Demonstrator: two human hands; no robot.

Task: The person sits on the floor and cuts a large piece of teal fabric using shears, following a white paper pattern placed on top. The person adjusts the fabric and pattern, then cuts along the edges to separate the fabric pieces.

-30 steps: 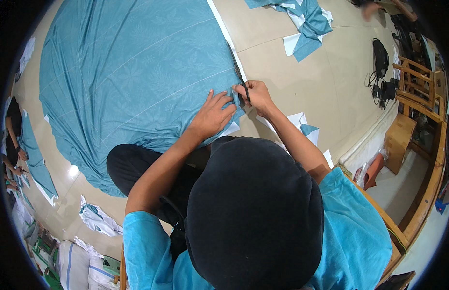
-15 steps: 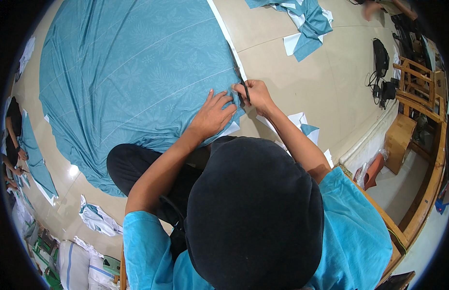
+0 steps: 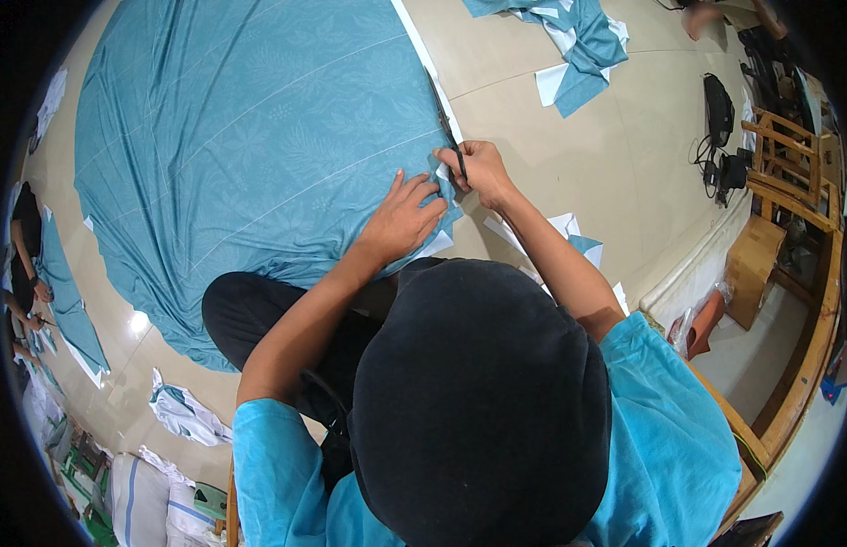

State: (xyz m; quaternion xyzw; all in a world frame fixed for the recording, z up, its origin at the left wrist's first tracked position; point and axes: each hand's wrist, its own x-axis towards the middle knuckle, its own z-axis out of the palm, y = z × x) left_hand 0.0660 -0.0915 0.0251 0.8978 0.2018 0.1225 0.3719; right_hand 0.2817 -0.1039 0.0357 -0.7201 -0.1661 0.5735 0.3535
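A large light-blue patterned fabric (image 3: pixel 232 137) lies spread on the floor, with a white strip (image 3: pixel 411 36) along its right edge. My right hand (image 3: pixel 480 170) is closed round black scissors (image 3: pixel 446 123), whose blades lie along that edge, pointing away from me. Beside it, my left hand (image 3: pixel 403 217) rests on the fabric with fingers spread, just left of a turned-up corner (image 3: pixel 446 182) showing some white. Blue and white offcuts (image 3: pixel 560 228) lie behind my right forearm.
Cloth pieces (image 3: pixel 587 64) lie at top right, a white-and-teal bundle (image 3: pixel 186 410) at lower left. Right are cables, a black bag (image 3: pixel 715 109), a wooden frame (image 3: pixel 797 164) and cardboard (image 3: pixel 751 269). Co-workers' hands (image 3: pixel 36 292) show at far left, sacks (image 3: pixel 136 497) at bottom left.
My right hand and the scissors have shifted slightly away from me along the fabric's edge. My left hand has barely moved.
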